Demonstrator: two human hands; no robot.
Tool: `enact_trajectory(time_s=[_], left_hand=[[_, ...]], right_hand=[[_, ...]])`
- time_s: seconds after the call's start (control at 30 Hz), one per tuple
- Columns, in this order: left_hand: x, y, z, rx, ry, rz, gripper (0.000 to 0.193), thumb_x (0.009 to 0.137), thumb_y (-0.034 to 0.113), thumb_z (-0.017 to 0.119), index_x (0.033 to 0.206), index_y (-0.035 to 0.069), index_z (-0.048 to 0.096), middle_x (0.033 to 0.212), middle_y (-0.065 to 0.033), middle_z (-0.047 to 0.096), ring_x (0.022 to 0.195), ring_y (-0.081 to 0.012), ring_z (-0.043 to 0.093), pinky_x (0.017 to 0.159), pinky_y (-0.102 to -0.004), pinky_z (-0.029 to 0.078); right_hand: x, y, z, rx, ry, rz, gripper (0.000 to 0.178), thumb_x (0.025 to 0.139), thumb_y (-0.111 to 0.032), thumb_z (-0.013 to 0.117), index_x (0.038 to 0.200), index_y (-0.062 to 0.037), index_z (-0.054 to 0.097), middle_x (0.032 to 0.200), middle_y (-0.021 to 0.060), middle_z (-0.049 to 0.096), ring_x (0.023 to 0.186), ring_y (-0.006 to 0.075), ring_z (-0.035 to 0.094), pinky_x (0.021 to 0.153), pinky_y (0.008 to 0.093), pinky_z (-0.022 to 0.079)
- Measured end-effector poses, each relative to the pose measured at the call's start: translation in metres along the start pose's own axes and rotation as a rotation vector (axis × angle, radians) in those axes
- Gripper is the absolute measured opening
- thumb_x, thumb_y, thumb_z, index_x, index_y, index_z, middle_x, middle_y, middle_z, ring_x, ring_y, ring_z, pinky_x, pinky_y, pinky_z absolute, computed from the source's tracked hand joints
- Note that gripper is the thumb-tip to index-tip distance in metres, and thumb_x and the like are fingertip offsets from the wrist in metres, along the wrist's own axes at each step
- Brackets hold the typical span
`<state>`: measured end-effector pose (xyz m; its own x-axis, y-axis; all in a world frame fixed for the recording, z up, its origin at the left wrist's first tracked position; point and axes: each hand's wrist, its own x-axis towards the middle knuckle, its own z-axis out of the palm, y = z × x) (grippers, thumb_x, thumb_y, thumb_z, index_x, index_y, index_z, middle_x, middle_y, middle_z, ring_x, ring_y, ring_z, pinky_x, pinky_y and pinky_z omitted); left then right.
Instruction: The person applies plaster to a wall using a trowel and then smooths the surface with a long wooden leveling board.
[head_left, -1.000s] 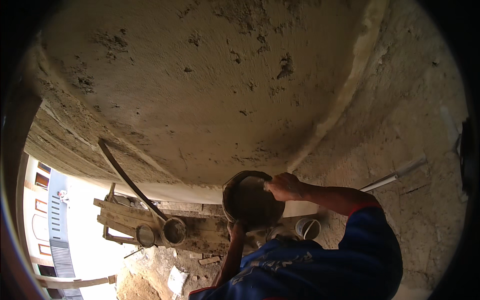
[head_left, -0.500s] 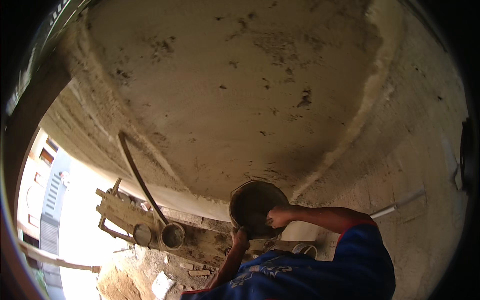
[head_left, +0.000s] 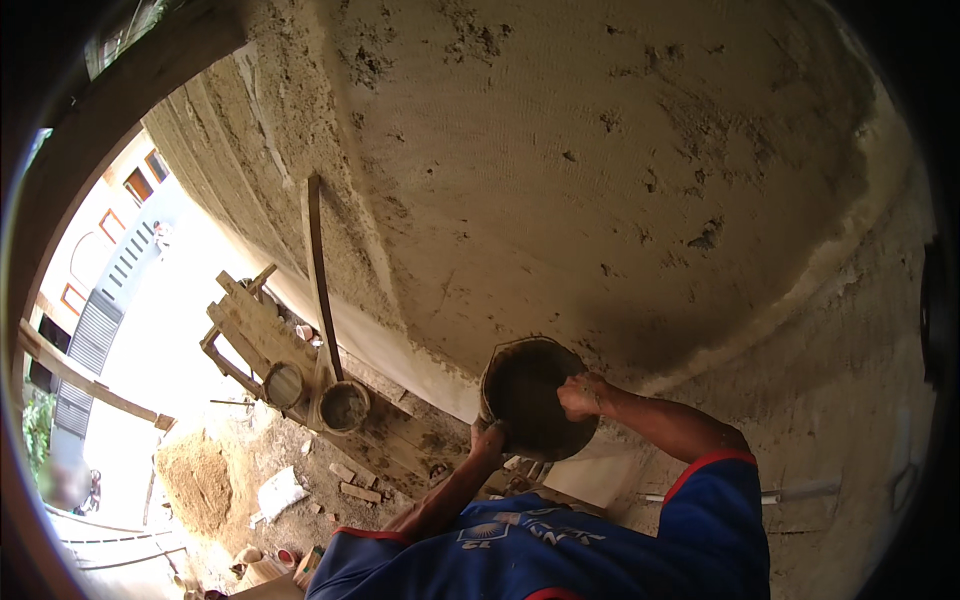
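Note:
A dark bucket (head_left: 522, 405) stands tipped toward me, close against the plastered wall (head_left: 560, 230). My left hand (head_left: 487, 440) grips its rim on the near left side. Over the bucket's right side, my right hand (head_left: 580, 397) is closed in a fist. Whatever that fist holds is hidden against the dark inside. The bucket's contents are too dark to make out. Rough dark patches mark the wall above, and a raised band of plaster runs down each side of the smoother area.
A wooden plank platform (head_left: 390, 455) lies below to the left. On it stand a bucket of grey mortar (head_left: 344, 408) and another round pail (head_left: 284, 385). A long wooden strip (head_left: 318, 270) leans on the wall. Farther down are a sand pile (head_left: 195, 480) and a white sack (head_left: 281, 494).
The view has swung, so the wall, platform and ground appear shifted. The bucket sits slightly higher and farther right in view. Both hands stay at it, the left on its rim.

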<state>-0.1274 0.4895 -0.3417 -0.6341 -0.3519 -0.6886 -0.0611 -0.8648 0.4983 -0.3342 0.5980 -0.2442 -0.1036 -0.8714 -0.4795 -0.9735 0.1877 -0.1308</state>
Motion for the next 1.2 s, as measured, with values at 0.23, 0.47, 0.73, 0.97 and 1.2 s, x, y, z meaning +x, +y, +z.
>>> enact_trajectory(time_s=[0.23, 0.47, 0.73, 0.97, 1.2], left_hand=[[0.042, -0.037, -0.033, 0.271, -0.083, 0.326, 0.043, 0.059, 0.007, 0.060, 0.101, 0.014, 0.061, 0.104, -0.0051, 0.063, 0.110, -0.0239, 0.053, 0.100, -0.0460, 0.027], [0.024, -0.007, -0.047, 0.257, -0.150, 0.339, 0.048, 0.057, 0.006, 0.059, 0.105, 0.015, 0.061, 0.110, -0.0023, 0.061, 0.116, -0.0205, 0.050, 0.102, -0.0478, 0.024], [0.002, 0.040, -0.010, 0.318, -0.128, 0.374, 0.020, 0.080, 0.010, 0.058, 0.099, 0.009, 0.058, 0.093, -0.0024, 0.056, 0.083, -0.0147, 0.052, 0.081, -0.0286, 0.043], [0.054, 0.027, -0.080, 0.326, -0.155, 0.388, 0.018, 0.079, 0.006, 0.053, 0.094, 0.010, 0.061, 0.079, -0.0022, 0.058, 0.068, -0.0135, 0.054, 0.060, -0.0272, 0.043], [-0.023, 0.066, -0.008, 0.118, -0.064, 0.205, 0.012, 0.071, 0.003, 0.060, 0.072, 0.014, 0.054, 0.061, 0.0030, 0.049, 0.046, -0.0101, 0.046, 0.042, -0.0250, 0.038]], right_hand=[[-0.025, -0.059, -0.060, 0.354, -0.477, 0.334, 0.040, 0.071, -0.024, 0.063, 0.107, -0.0043, 0.064, 0.095, 0.0171, 0.067, 0.083, 0.0291, 0.066, 0.071, 0.0403, 0.051], [-0.056, -0.055, -0.109, 0.278, 0.252, 0.092, 0.033, 0.074, -0.020, 0.062, 0.105, -0.0078, 0.063, 0.082, 0.0161, 0.066, 0.076, 0.0300, 0.065, 0.070, 0.0392, 0.052], [-0.017, -0.020, -0.029, 0.008, 0.227, -0.054, 0.009, 0.070, -0.014, 0.057, 0.074, -0.0066, 0.056, 0.065, 0.0162, 0.059, 0.064, 0.0335, 0.062, 0.056, 0.0435, 0.050], [-0.038, -0.090, -0.100, 0.244, 0.046, 0.063, 0.022, 0.073, -0.012, 0.054, 0.087, 0.0024, 0.064, 0.082, 0.0266, 0.063, 0.083, 0.0389, 0.064, 0.072, 0.0463, 0.052], [-0.048, -0.027, -0.076, -0.064, 0.426, 0.053, 0.011, 0.074, -0.014, 0.051, 0.070, -0.0084, 0.042, 0.059, 0.0072, 0.037, 0.054, 0.0246, 0.040, 0.058, 0.0332, 0.042]])
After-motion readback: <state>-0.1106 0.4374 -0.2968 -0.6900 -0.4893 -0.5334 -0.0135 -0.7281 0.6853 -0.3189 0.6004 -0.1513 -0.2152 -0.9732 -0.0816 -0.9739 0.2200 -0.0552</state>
